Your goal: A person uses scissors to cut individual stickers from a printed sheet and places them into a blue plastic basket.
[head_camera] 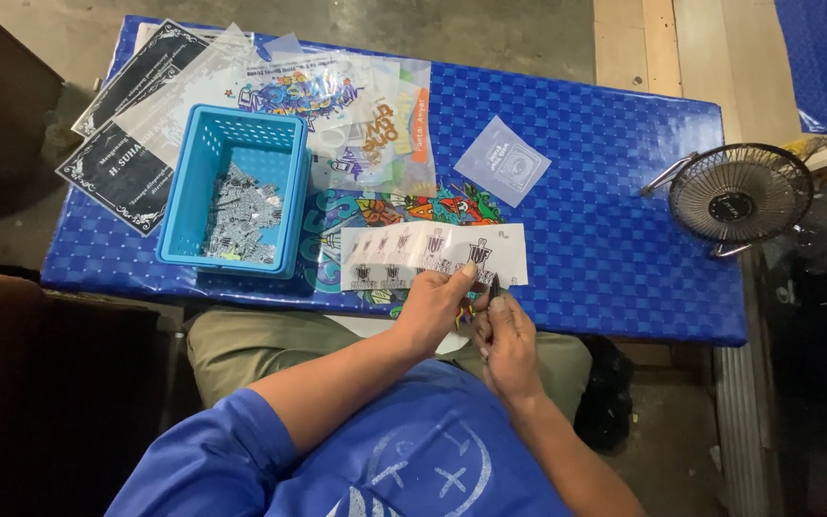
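Blue short-sleeved shirt with white line print on the chest, olive-khaki trousers, bare forearms

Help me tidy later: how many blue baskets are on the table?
1: the blue basket stands at the table's left end, holding small printed pieces. None other shows.

On the blue-covered table (605, 191), the blue plastic basket (234, 190) sits left, the small round wire fan (739, 196) far right, the white printed sticker sheet (433, 254) between them, near edge.
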